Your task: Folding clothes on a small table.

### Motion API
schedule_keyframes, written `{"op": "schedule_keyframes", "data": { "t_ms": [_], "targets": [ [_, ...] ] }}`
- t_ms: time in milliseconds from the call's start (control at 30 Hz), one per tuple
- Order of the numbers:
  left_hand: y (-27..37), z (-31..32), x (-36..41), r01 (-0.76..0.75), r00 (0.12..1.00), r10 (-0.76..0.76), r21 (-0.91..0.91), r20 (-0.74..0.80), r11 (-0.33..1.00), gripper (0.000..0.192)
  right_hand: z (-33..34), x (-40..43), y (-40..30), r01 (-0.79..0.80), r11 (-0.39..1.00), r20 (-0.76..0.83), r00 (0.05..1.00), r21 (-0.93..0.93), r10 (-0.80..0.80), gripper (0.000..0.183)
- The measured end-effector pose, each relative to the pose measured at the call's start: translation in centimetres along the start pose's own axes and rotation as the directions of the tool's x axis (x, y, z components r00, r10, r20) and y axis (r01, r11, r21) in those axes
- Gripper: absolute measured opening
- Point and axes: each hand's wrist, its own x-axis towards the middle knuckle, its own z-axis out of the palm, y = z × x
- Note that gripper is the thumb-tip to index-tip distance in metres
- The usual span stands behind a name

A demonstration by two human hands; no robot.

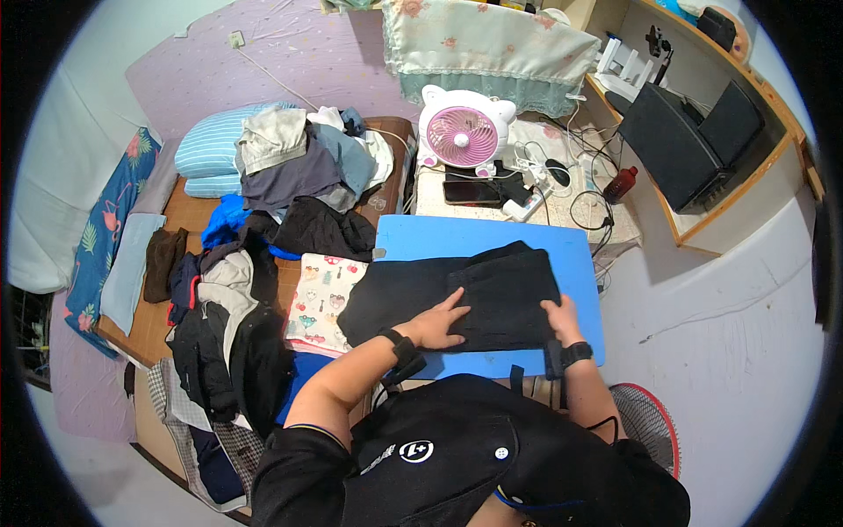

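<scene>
A black folded garment (408, 283), possibly trousers, lies across a blue board (487, 230). Its right part is doubled over and makes a thicker layer. My left hand (431, 324) rests on the cloth near the middle, palm down with fingers spread. At the garment's right edge, my right hand (563, 319) pinches the cloth between thumb and fingers. The left end of the garment overhangs the board onto a white printed cloth (323, 296) with coloured pictures.
Piled clothes (296, 158) and a black jacket (257, 356) cover the bed on the left. Behind the board stand a pink-and-white fan (463, 128), a phone (471, 192), a power strip (527, 205) and tangled cables. A red-rimmed mesh basket (649, 421) is at lower right.
</scene>
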Motion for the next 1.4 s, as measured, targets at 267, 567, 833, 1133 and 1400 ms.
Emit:
{"op": "schedule_keyframes", "data": {
  "t_ms": [267, 567, 833, 1133, 1400],
  "targets": [
    [-1.8, 0.3, -2.2, 0.095, 0.825, -0.021, 0.102, -0.565, 0.99, 0.044, -8.0, 2.1, 2.2, 0.05, 0.991, -0.252, 0.965, -0.124, -0.08, 0.021],
    [-12.2, -0.9, -9.5, 0.313, 0.394, -0.821, -0.779, -0.413, 0.543, 0.081, -4.5, -0.5, 2.2, 0.205, 0.678, -0.278, 0.8, -0.706, -0.532, 0.045],
    [-11.5, -0.7, -9.3, 0.381, 0.508, -0.538, -0.385, -0.673, 0.841, 0.051, 4.7, -5.3, -1.3, 0.323, 0.579, 0.139, 0.931, -0.749, -0.338, 0.068],
    [-10.0, -1.8, -8.5, 0.282, 0.598, -0.593, -0.551, -0.539, 0.785, 0.02, 2.7, -2.8, -1.8, 0.233, 0.475, 0.026, 0.915, -0.849, -0.403, 0.05],
    [-11.3, -2.1, -8.8, 0.206, 0.551, -0.594, -0.595, -0.586, 0.777, 0.017, -8.7, 1.7, -5.3, 0.045, 0.627, -0.387, 0.752, -0.778, -0.533, 0.034]
  ]
}}
